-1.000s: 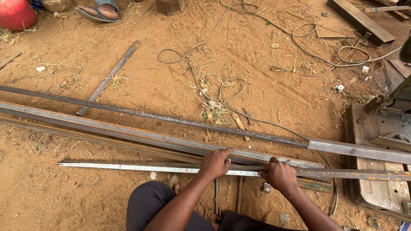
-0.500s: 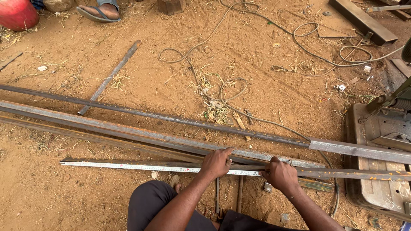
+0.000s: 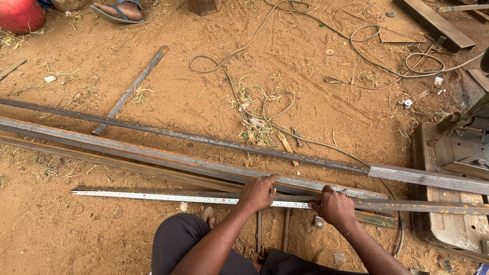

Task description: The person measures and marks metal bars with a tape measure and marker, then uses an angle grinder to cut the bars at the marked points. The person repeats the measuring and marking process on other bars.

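sandy ground [image 3: 316, 102] lies beyond your hands, unchanged. the long steel bar [image 3: 153, 196] runs under both; the tape measure [image 3: 153, 196] stretches leftward along it. your left hand [image 3: 257, 193] stays pressed flat on the tape, your right hand [image 3: 333, 208] still clamped on the bar.

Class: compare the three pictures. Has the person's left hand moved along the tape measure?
No. The left hand stays pressed on the tape measure, at the same spot relative to the long steel bar behind it.
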